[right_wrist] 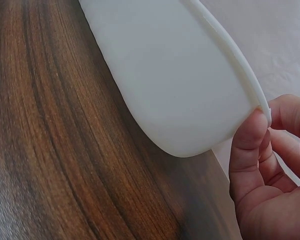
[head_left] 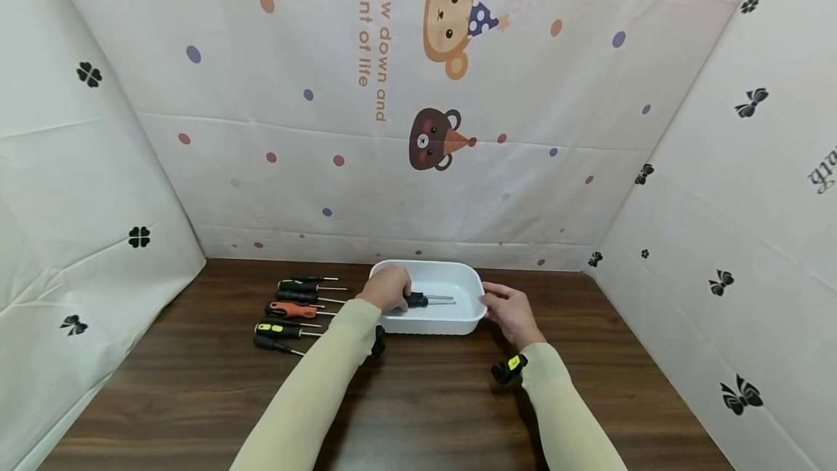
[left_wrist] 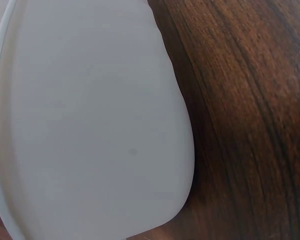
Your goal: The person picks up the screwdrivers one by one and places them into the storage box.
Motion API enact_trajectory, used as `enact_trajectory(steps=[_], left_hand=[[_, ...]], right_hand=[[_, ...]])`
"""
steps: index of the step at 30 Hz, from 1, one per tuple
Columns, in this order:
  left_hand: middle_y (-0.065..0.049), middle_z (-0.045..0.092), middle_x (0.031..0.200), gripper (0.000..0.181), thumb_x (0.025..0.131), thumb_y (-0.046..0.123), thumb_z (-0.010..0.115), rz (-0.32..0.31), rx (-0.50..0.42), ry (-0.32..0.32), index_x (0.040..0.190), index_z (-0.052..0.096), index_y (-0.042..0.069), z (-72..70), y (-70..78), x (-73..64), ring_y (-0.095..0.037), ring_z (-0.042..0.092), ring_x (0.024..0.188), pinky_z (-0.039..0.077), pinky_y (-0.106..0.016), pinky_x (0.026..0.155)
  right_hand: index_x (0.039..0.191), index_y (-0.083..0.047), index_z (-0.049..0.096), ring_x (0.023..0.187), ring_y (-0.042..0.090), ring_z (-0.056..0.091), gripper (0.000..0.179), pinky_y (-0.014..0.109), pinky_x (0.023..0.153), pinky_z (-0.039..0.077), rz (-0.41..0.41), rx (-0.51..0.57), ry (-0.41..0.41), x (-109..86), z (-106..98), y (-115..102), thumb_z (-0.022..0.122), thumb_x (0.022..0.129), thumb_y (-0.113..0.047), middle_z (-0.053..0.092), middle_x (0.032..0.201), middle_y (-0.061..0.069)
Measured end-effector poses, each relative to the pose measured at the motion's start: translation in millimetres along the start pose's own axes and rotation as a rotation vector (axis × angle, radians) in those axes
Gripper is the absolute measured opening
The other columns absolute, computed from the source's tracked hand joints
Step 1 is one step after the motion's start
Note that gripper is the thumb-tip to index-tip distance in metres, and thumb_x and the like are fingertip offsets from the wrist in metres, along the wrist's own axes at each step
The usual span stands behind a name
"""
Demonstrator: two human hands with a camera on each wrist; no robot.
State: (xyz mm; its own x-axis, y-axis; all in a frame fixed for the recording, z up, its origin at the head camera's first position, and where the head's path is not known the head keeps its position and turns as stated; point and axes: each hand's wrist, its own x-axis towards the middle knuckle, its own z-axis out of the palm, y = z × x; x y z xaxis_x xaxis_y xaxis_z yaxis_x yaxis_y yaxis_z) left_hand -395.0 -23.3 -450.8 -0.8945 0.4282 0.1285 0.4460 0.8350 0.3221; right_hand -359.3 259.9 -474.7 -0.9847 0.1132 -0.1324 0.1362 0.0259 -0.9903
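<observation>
In the head view a white plastic tray [head_left: 428,326] stands near the back wall. My left hand [head_left: 387,288] reaches over its left end, fingers curled down at the handle of a black screwdriver [head_left: 417,302]. A second thin shaft lies close alongside it; the handle ends are hidden by the hand. In the left wrist view the tray's outer wall [left_wrist: 100,120] hides nearly all of that hand. My right hand [head_left: 513,315] pinches the rim at the tray's right end, thumb outside, as the right wrist view shows at the tray rim [right_wrist: 240,65].
Left of the tray several screwdrivers lie in a column on the brown wooden table [head_left: 418,398], among them an orange-handled screwdriver [head_left: 294,310] and a black-and-yellow screwdriver [head_left: 277,330]. Their shafts point right. Printed white cloth walls [head_left: 366,187] border the table at the back and sides.
</observation>
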Motion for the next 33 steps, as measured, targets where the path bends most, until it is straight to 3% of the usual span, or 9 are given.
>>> enact_trajectory(steps=[8,19,33], left_hand=[[0.003,0.070,0.081,0.017,0.072,0.007,0.093,-0.018,-0.006,-0.003,0.078,0.077,0.011,-0.7,-1.9,-1.0,-0.013,0.057,0.076,0.055,-0.034,0.078],[0.003,0.071,0.083,0.016,0.074,0.008,0.092,-0.019,0.000,0.003,0.082,0.079,0.011,-0.5,-4.9,-2.0,-0.012,0.058,0.077,0.056,-0.034,0.081],[0.002,0.074,0.084,0.010,0.080,0.011,0.089,0.017,0.012,0.010,0.086,0.080,0.009,-10.8,-5.8,-7.3,-0.012,0.060,0.076,0.056,-0.034,0.078]], right_hand=[[0.134,0.000,0.066,0.068,0.012,0.064,0.042,0.023,0.063,0.058,0.001,-0.018,0.020,0.2,3,0,0.072,0.092,-0.004,0.069,0.127,0.023],[0.135,0.002,0.064,0.068,0.012,0.063,0.044,0.022,0.063,0.057,0.005,-0.006,0.020,0.6,4,1,0.072,0.092,-0.002,0.069,0.126,0.023],[0.134,0.002,0.065,0.070,0.014,0.064,0.041,0.024,0.065,0.058,0.000,-0.031,0.028,-1.5,2,0,0.071,0.093,-0.003,0.073,0.117,0.018]])
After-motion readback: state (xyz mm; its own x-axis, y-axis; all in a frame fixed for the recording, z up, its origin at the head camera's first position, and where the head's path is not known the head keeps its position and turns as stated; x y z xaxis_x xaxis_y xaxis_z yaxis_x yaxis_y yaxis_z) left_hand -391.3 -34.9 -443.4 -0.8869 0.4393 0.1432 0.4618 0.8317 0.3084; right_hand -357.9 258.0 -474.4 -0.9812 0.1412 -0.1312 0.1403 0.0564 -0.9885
